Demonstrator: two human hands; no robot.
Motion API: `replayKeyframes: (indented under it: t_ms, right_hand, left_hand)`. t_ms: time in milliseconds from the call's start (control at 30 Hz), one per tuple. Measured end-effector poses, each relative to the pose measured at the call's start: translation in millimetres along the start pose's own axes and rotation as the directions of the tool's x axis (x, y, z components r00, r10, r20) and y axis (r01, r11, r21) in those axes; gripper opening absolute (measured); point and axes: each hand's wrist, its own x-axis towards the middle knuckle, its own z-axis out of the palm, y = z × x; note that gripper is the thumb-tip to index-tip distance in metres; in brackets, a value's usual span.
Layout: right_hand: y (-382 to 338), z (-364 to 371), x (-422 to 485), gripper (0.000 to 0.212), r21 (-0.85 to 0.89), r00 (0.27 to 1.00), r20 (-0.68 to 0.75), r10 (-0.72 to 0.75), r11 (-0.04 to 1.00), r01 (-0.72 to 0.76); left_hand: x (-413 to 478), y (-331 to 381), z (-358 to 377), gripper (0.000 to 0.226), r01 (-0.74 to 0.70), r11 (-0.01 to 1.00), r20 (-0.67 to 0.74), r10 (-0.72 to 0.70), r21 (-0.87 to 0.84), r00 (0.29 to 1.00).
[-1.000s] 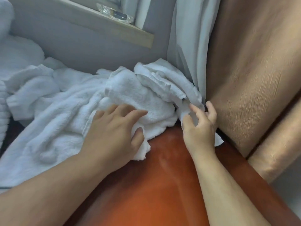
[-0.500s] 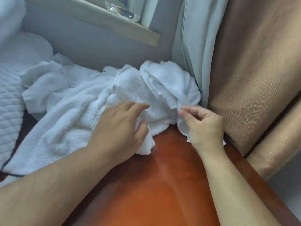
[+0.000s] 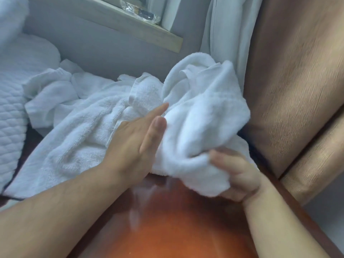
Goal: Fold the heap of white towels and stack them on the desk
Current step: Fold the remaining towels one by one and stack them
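Note:
A heap of white towels (image 3: 78,127) lies crumpled across the back of the reddish-brown desk (image 3: 176,229). One white towel (image 3: 201,123) is bunched and lifted off the desk at the right of the heap. My right hand (image 3: 240,175) grips its lower end from below, fingers curled into the cloth. My left hand (image 3: 137,144) lies flat against the towel's left side, fingers straight and thumb up, its fingertips partly hidden by the cloth.
A tan padded chair back (image 3: 297,90) stands close on the right. A white curtain (image 3: 223,28) hangs behind the towel. A wooden sill (image 3: 141,28) with a plastic-wrapped item (image 3: 141,12) runs along the grey wall. White quilted bedding (image 3: 14,94) lies at left.
My right hand went from pinching the towel's edge to gripping it and lifted it off the desk. My left hand straightened and moved right against the towel.

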Motion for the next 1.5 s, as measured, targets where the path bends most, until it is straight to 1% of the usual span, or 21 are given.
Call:
replayKeyframes:
  t_ms: [100,200,300,333,367,433,500,600,667,767,833,900,967,1067,1133,1200,1267,1333,1400,1433,1500]
  right_hand:
    - [14,8,12,0.039,-0.151,0.987,-0.144,0.073,0.984,-0.094]
    - [19,9,17,0.037,-0.162,0.982,-0.187,0.04,0.984,-0.071]
    - [19,7,8,0.042,-0.212,0.985,-0.169,0.025,0.975,-0.061]
    - [17,9,4,0.05,-0.204,0.974,-0.226,0.019,0.977,-0.067]
    - [13,10,0,0.063,-0.2,0.943,-0.332,0.002,0.977,-0.072]
    - [11,11,-11,0.082,-0.178,0.807,-0.586,-0.076,0.983,-0.037]
    - [7,13,-21,0.091,-0.077,0.714,-0.692,-0.104,0.995,0.07]
    - [-10,41,-19,0.101,0.164,0.832,-0.555,0.016,0.982,0.09]
    - [-19,75,-9,0.082,0.188,0.868,-0.491,0.075,0.982,0.022]
    - [-35,125,8,0.048,0.142,0.85,-0.527,0.021,0.988,0.064]
    - [-54,149,13,0.038,0.093,0.844,-0.522,-0.124,0.975,0.2]
    - [-74,168,10,0.038,0.093,0.817,-0.512,-0.264,0.929,0.358]
    - [-85,182,-2,0.039,0.069,0.759,-0.575,-0.306,0.906,0.418]
    - [-72,197,-29,0.033,0.016,0.733,-0.648,-0.204,0.959,0.281]
    - [-46,209,-52,0.03,0.001,0.739,-0.669,-0.082,0.994,0.11]
    - [-12,223,-76,0.031,0.0,0.823,-0.563,0.078,0.995,-0.095]
    - [15,239,-95,0.032,-0.092,0.896,-0.401,0.192,0.964,-0.248]
    - [27,242,-102,0.026,-0.221,0.898,-0.417,0.139,0.943,-0.249]
    - [26,237,-100,0.03,-0.3,0.799,-0.601,-0.021,0.933,-0.201]
    - [22,233,-98,0.039,-0.324,0.737,-0.671,-0.08,0.926,-0.194]
    - [15,228,-94,0.065,-0.379,0.709,-0.69,-0.147,0.908,-0.18]
  left_hand:
    - [2,1,-7,0.068,0.062,0.973,0.078,-0.045,-0.221,0.996]
    - [9,1,-12,0.042,0.096,0.958,0.259,-0.024,-0.27,0.966]
    - [11,2,-19,0.021,0.09,0.96,0.274,-0.014,-0.265,0.961]
    - [9,4,-22,0.017,0.105,0.953,0.272,-0.025,-0.284,0.962]
    - [5,6,-26,0.016,0.133,0.94,0.278,-0.043,-0.314,0.96]
    - [-7,12,-35,0.018,0.172,0.929,0.311,-0.066,-0.328,0.948]
    - [-23,19,-44,0.011,0.171,0.952,0.348,-0.075,-0.254,0.934]
    - [-48,38,-62,0.011,0.113,0.993,0.307,-0.099,-0.026,0.946]
    - [-64,61,-83,0.007,0.042,0.996,0.247,-0.06,0.077,0.967]
    - [-83,96,-129,0.048,-0.101,0.962,0.264,0.032,0.254,0.964]
    - [-92,110,-163,0.067,-0.206,0.86,0.215,0.116,0.466,0.97]
    - [-99,117,-193,0.066,-0.27,0.754,0.126,0.244,0.598,0.962]
    - [-110,121,-216,0.061,-0.315,0.667,0.112,0.33,0.676,0.937]
    - [-143,118,-234,0.046,-0.382,0.498,0.208,0.369,0.778,0.906]
    - [-172,107,-235,0.035,-0.404,0.445,0.352,0.199,0.799,0.915]
    - [-198,97,-233,0.039,-0.286,0.48,0.411,-0.177,0.829,0.894]
    - [-216,95,-228,0.051,0.017,0.699,0.386,-0.416,0.715,0.823]
    - [-221,96,-214,0.04,0.11,0.812,0.341,-0.359,0.573,0.869]
    - [-224,94,-196,0.04,0.117,0.804,0.224,-0.299,0.584,0.928]
    - [-226,93,-188,0.044,0.112,0.796,0.183,-0.27,0.595,0.945]
    - [-228,87,-177,0.041,0.127,0.793,0.121,-0.245,0.596,0.962]
